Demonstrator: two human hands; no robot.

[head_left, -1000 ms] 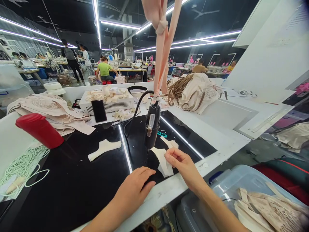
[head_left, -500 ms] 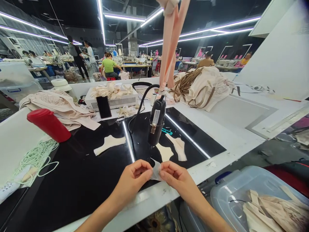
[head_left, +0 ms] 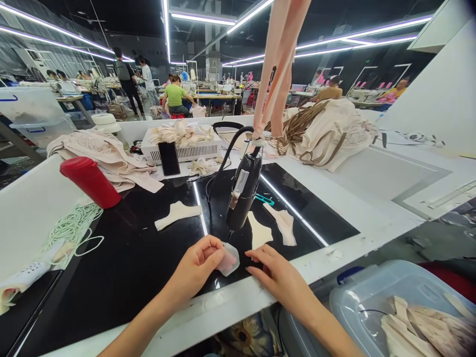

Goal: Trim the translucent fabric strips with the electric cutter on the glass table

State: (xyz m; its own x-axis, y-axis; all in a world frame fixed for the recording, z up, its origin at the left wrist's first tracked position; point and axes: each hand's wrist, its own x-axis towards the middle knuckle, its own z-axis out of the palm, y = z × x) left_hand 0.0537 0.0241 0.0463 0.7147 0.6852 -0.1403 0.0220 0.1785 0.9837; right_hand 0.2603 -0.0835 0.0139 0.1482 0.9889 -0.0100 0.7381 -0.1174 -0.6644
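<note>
My left hand [head_left: 203, 260] pinches a small translucent whitish piece [head_left: 229, 260] over the black board [head_left: 122, 277]. To its right, my right hand [head_left: 273, 270] has its thumb and fingers apart, holding nothing, just below a cream fabric piece [head_left: 259, 230]. A black handheld tool [head_left: 243, 193] hangs tilted from pink fabric strips [head_left: 278, 64], its tip pointing down behind the translucent piece. Another cream piece [head_left: 176, 214] lies left of the tool, and a third [head_left: 283, 224] lies to the right.
A red bottle [head_left: 91, 182] and green cord [head_left: 72, 230] lie left. A phone [head_left: 169, 158] leans on a white box [head_left: 193, 150]. Fabric piles [head_left: 327, 134] stand behind. A plastic bin [head_left: 368, 292] with fabric is at lower right. Several people are in the background.
My right hand has let go of the translucent piece and its fingers have opened. My left hand still holds the piece, now apart from my right hand. The view has shifted slightly.
</note>
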